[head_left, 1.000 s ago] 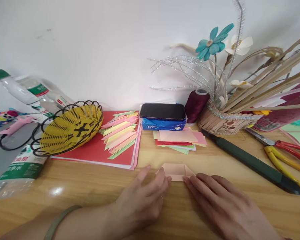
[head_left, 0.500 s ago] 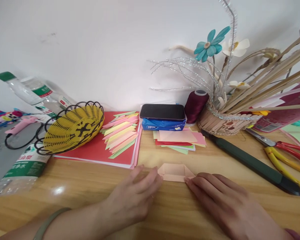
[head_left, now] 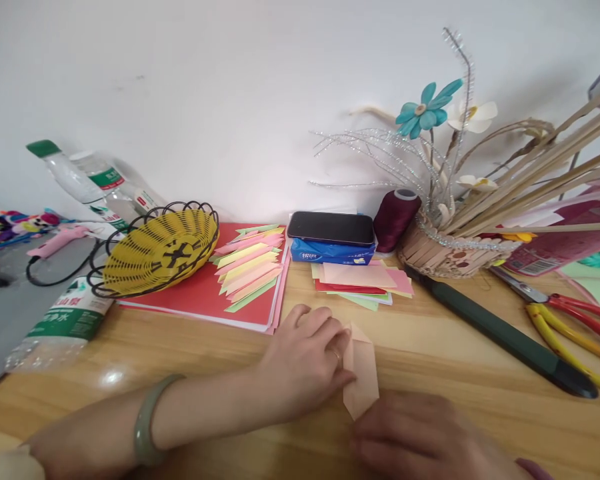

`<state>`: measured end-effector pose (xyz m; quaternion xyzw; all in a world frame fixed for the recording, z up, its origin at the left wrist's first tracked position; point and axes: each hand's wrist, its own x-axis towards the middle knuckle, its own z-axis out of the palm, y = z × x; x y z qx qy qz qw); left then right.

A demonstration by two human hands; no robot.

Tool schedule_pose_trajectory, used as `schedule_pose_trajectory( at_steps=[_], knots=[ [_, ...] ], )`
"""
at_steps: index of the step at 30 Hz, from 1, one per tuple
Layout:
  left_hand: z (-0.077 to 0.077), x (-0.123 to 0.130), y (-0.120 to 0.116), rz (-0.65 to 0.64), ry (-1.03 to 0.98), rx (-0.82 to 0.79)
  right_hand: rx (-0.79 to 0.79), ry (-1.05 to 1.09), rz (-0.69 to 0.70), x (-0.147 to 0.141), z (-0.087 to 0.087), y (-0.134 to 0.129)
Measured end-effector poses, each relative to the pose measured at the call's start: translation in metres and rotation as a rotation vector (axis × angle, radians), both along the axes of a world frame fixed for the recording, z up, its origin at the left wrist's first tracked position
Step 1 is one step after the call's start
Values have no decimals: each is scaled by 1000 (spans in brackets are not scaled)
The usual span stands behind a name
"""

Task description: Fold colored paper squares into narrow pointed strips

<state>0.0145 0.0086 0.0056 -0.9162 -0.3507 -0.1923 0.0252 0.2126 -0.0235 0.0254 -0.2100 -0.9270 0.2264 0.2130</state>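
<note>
A folded piece of light pink paper (head_left: 364,377) lies upright-lengthwise on the wooden table, its long side running away from me. My left hand (head_left: 310,363) has curled fingers on the paper's left edge, with the thumb near its middle. At the paper's near end is my right hand (head_left: 415,433), blurred, its fingers closed together at the tip. Beyond the paper sits a small stack of coloured paper slips (head_left: 360,275). Folded paper strips (head_left: 253,267) lie in a row on a red sheet (head_left: 180,305).
A yellow basket (head_left: 163,253) and plastic bottles (head_left: 70,320) stand at left. A phone (head_left: 331,228) rests on a blue pack (head_left: 330,252), beside maroon thread (head_left: 397,217). At right are a flower holder (head_left: 455,257), a dark green tool (head_left: 500,330) and scissors (head_left: 560,303).
The pink paper has turned from lying crosswise to lengthwise. My left hand has moved right onto it, and my right hand has come nearer to me. The view has shifted slightly.
</note>
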Motion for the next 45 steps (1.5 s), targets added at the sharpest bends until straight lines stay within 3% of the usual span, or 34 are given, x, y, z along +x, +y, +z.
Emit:
schedule_pose_trajectory(
  at_steps=[5,9,15,20,27,32,38,42,45],
  knots=[
    [-7,4,23,-247,-157,-111,83,-75,-317,26,-9,24],
    [-5,1,34,-309,-220,-175,223,-154,-261,31,-16,32],
    [7,-12,17,-207,-242,35,443,-189,-241,28,-17,23],
    [1,-20,6,-215,-38,137,361,-192,-300,23,-20,23],
    [0,-18,12,-237,-39,236,195,-228,-339,18,-18,25],
    [2,-17,11,-299,11,279,207,-211,-302,23,-18,30],
    [1,-15,12,-316,-26,350,337,-155,-297,28,-19,34],
    [-1,-12,11,-257,-57,346,324,-164,-280,29,-18,34],
    [-1,-8,10,-170,-162,224,271,-163,-290,28,-17,35]
  ],
)
